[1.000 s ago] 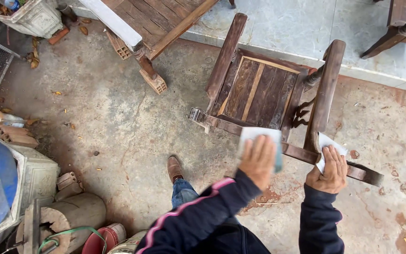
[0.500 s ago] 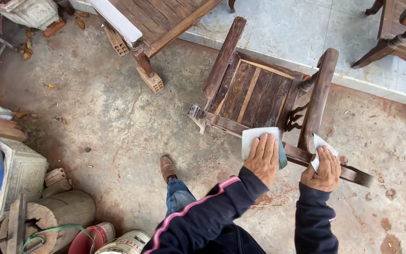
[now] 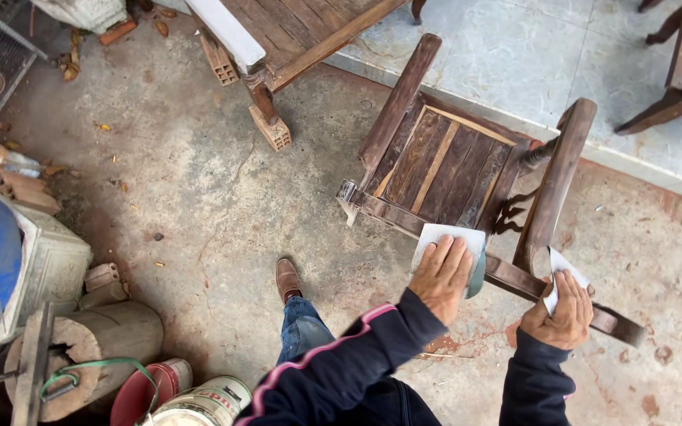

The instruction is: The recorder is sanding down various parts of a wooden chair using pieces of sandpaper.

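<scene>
I see a concrete floor (image 3: 222, 197) w/ red stains, pale tiles (image 3: 507, 55) beyond it at top. Biggest thing on it: a dark wooden chair (image 3: 451, 162), slatted seat facing up at me, arms running away from the person, its top back rail nearest them. Upper left, a slatted wooden bench (image 3: 294, 31) w/ one leg propped on a brick (image 3: 270, 130). Lower left: a log stump (image 3: 100, 347) w/ a green cord (image 3: 96, 386) looped on it, a red bucket (image 3: 151, 398) and a paint can (image 3: 203, 402) just beside it.

Person's in a dark jacket w/ a pink sleeve stripe, jeans, brown shoe (image 3: 287, 278) on the floor left of the chair.

Left hand (image 3: 441, 276) lies flat, fingers spread a little, pressing a sheet of pale sandpaper (image 3: 453, 237) onto the back rail approx. mid-span. Right hand (image 3: 562, 312) is curled round the rail's right end, fingers closed on a smaller folded sheet (image 3: 560, 264) that sticks up against the base of the right chair arm.
</scene>
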